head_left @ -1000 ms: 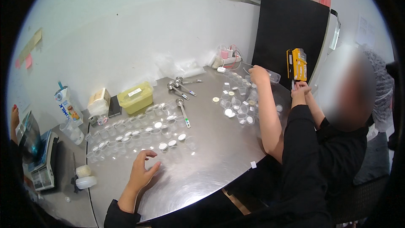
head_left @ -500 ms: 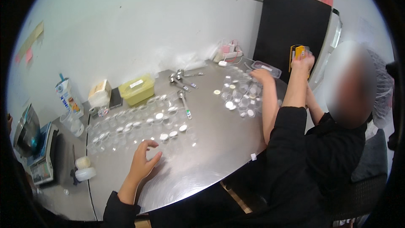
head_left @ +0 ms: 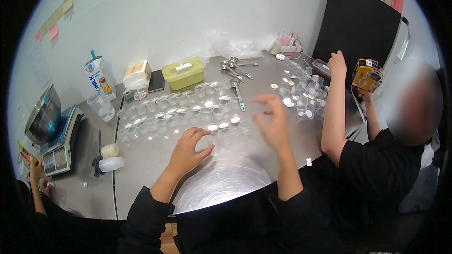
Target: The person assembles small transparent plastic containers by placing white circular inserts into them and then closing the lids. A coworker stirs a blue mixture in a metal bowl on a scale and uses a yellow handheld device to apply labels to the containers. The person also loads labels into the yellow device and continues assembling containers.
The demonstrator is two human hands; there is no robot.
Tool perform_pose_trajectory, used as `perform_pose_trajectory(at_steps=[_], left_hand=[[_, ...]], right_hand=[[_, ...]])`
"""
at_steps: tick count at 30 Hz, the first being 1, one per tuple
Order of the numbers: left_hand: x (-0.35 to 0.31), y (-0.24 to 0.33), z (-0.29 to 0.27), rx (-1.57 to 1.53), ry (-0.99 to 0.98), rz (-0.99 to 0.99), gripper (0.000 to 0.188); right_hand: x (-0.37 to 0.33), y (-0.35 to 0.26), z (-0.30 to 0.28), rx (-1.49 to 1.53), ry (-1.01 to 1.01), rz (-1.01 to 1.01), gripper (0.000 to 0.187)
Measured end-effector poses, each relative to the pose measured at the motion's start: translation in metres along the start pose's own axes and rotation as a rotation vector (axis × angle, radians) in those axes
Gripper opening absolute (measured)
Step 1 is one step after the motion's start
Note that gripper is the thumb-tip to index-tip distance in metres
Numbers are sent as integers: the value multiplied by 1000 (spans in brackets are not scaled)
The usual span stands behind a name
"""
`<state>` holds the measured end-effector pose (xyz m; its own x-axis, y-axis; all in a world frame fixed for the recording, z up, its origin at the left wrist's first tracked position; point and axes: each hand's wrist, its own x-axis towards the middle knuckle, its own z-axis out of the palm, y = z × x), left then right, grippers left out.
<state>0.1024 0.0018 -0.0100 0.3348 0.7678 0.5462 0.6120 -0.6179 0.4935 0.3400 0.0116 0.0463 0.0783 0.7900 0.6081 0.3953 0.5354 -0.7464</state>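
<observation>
My left hand [head_left: 190,149] is over the near side of the steel table, fingers curved and apart, holding nothing. It is beside the front row of small clear plastic cups [head_left: 182,118], several with white round lids or labels on top. My right hand [head_left: 274,123] is raised to their right, blurred by motion. Its fingers look spread, and nothing shows in them. A clear cup [head_left: 245,128] stands just left of it. On the right a co-worker grips a yellow-and-black boxy device [head_left: 367,75] that resembles a label gun, with the other hand raised beside it.
Loose cups and lids [head_left: 303,95] lie heaped at right. Behind the rows are measuring spoons [head_left: 239,95], a green tub [head_left: 184,73], tissues [head_left: 137,76] and a milk carton [head_left: 99,78]. A scale [head_left: 61,146] with a steel bowl [head_left: 44,115] stands left, near another person's hands.
My right hand has let go of the yellow-and-black device, now with the co-worker, and has moved left toward the cups. The co-worker's other hand has left the heap. The view has shifted.
</observation>
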Motion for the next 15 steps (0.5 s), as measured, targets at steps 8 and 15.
perform_pose_trajectory(at_steps=[8,15], left_hand=[[8,-1,17,26,-25,18,35],[-20,-26,-42,285,130,-84,47]], right_hand=[[-42,48,30,-364,-208,69,60],[-46,39,34,-293,134,-12,43]])
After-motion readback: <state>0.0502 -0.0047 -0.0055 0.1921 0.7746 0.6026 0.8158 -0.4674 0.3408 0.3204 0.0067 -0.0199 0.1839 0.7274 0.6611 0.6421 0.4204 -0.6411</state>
